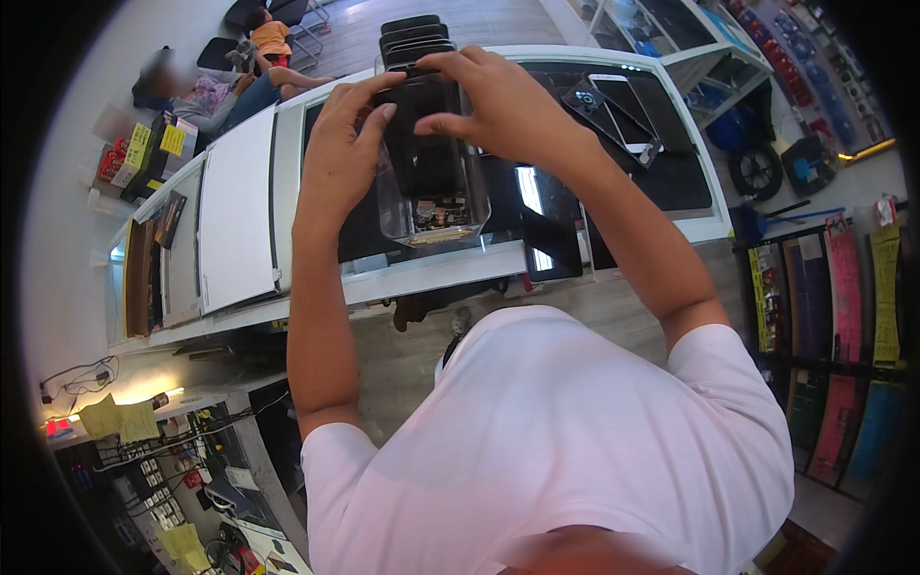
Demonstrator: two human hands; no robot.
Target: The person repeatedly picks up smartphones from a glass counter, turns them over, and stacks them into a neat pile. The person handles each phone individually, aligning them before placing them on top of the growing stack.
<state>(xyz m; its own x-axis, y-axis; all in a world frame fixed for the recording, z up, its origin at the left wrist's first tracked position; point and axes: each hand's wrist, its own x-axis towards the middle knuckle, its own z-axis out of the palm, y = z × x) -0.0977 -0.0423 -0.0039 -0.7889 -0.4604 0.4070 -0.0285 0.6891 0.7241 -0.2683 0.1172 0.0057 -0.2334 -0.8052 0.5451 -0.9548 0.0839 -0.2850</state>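
My left hand [352, 133] and my right hand [496, 104] reach over a clear plastic bin [485, 208] on the glass counter. Their fingertips touch the top edge of a dark phone [424, 144], which leans inside the bin between them; how firmly each hand grips it cannot be told. Behind it, several dark phones or phone frames [415, 32] stand in a row at the far end of the bin. Small electronic parts [440, 214] lie at the bin's near end.
Right of the bin lie a white-framed phone [625, 111], a dark phone housing [589, 104] and a black glossy tablet [550, 244] at the counter's near edge. A white panel [237, 208] lies left. Two people [269, 43] sit beyond the counter.
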